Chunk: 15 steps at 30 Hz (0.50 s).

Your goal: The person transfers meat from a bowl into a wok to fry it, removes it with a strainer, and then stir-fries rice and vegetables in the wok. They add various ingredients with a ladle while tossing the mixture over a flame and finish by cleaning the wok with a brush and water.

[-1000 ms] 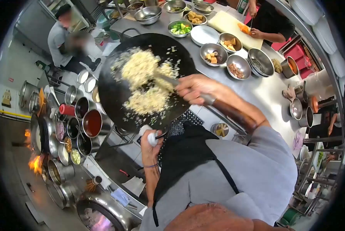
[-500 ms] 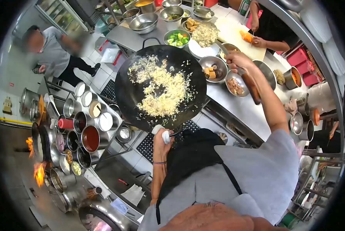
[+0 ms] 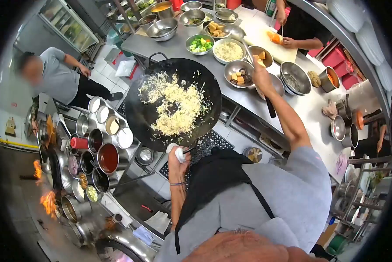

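Note:
A large black wok (image 3: 139, 118) with yellowish fried rice (image 3: 176, 107) spread in it is held in front of me. My left hand (image 3: 177, 160) is closed on its near handle, with a white cloth (image 3: 175, 150) wrapped there. My right hand (image 3: 261, 78) grips a ladle (image 3: 247, 51) whose dark handle end hangs below the wrist. The ladle's bowl is over the counter, touching or just above the rim side of a plate of rice (image 3: 229, 51). Bowls of tofu pieces and dark items (image 3: 238, 73) and green vegetables (image 3: 200, 44) stand nearby.
Sauce pots (image 3: 108, 158) fill a rack at the left, with flames (image 3: 48, 203) beyond. A person in grey (image 3: 58, 72) stands at the upper left. Another person's hands (image 3: 289, 43) work at a cutting board (image 3: 266, 39). The steel counter (image 3: 248, 102) runs to the right.
The wok has moved slightly left in view. The ladle has shifted up and left; the rice heap in its bowl now lies on the plate. The person in grey has lowered an arm.

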Each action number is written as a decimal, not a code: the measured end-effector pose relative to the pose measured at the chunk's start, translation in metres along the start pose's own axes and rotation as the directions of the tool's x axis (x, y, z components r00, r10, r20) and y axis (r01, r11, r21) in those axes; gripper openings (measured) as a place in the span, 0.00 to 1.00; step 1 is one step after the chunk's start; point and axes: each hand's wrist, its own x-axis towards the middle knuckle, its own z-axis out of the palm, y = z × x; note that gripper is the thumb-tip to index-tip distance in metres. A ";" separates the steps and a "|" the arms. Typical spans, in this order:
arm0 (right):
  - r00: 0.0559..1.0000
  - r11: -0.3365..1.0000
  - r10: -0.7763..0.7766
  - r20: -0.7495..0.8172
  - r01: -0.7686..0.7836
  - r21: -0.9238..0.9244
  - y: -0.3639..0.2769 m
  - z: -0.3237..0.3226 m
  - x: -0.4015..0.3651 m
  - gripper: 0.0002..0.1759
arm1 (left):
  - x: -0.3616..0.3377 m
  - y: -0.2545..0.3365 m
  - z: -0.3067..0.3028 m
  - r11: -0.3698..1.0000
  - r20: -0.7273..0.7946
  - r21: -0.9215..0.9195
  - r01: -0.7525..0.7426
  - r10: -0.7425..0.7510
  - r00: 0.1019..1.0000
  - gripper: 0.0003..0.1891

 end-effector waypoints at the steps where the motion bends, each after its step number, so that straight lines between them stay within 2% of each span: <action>1: 0.998 0.993 -0.037 -0.056 0.043 0.112 -0.016 -0.029 -0.013 0.35 | 0.004 -0.003 0.003 0.994 -0.086 0.020 -0.106 0.107 0.991 0.13; 3: 0.998 0.974 0.047 0.040 -0.055 0.218 -0.080 -0.106 -0.056 0.34 | 0.005 -0.001 0.003 0.995 -0.021 -0.068 -0.068 0.067 0.998 0.12; 4: 0.991 0.958 0.083 0.101 -0.107 0.266 -0.100 -0.122 -0.080 0.33 | 0.003 0.000 0.000 0.992 0.005 -0.115 -0.049 0.050 0.999 0.12; 5: 0.997 0.933 -0.068 -0.026 0.073 0.353 -0.090 -0.100 -0.103 0.32 | 0.006 0.002 -0.007 0.995 0.046 -0.104 -0.006 0.010 0.999 0.10; 6: 0.965 0.870 -0.207 -0.163 0.258 0.421 -0.081 -0.076 -0.126 0.31 | -0.001 0.005 0.005 0.993 0.038 -0.117 -0.013 0.017 0.999 0.11; 7: 0.992 0.862 -0.122 0.042 0.085 0.499 -0.097 -0.074 -0.158 0.29 | -0.007 0.006 0.009 0.983 0.036 -0.180 -0.015 0.022 0.999 0.11; 8: 0.976 0.844 -0.102 0.194 -0.019 0.536 -0.111 -0.068 -0.190 0.28 | -0.017 0.007 0.008 0.971 0.030 -0.240 -0.021 0.029 0.999 0.11; 9: 0.937 0.828 -0.078 0.341 -0.129 0.545 -0.126 -0.063 -0.223 0.28 | -0.031 0.012 0.010 0.954 0.113 -0.295 0.049 -0.017 0.994 0.11; 10: 0.903 0.819 -0.103 0.417 -0.161 0.551 -0.131 -0.050 -0.242 0.27 | -0.040 0.014 0.010 0.962 0.188 -0.259 0.082 -0.033 0.982 0.11; 12: 0.955 0.794 -0.230 0.188 0.072 0.604 -0.131 -0.030 -0.232 0.27 | -0.048 0.027 0.029 0.980 0.134 -0.183 -0.084 0.110 0.985 0.11; 13: 0.958 0.780 -0.271 0.089 0.164 0.604 -0.130 -0.026 -0.238 0.27 | -0.034 0.040 0.042 0.967 0.040 -0.200 -0.156 0.167 0.985 0.12; 14: 0.926 0.719 -0.156 0.344 -0.132 0.682 -0.157 -0.060 -0.223 0.29 | -0.009 0.060 0.053 0.953 -0.068 -0.207 -0.221 0.211 0.975 0.12; 15: 0.821 0.629 -0.028 0.571 -0.429 0.648 -0.185 -0.095 -0.208 0.30 | 0.032 0.085 0.051 0.971 0.113 -0.160 -0.178 0.198 0.974 0.12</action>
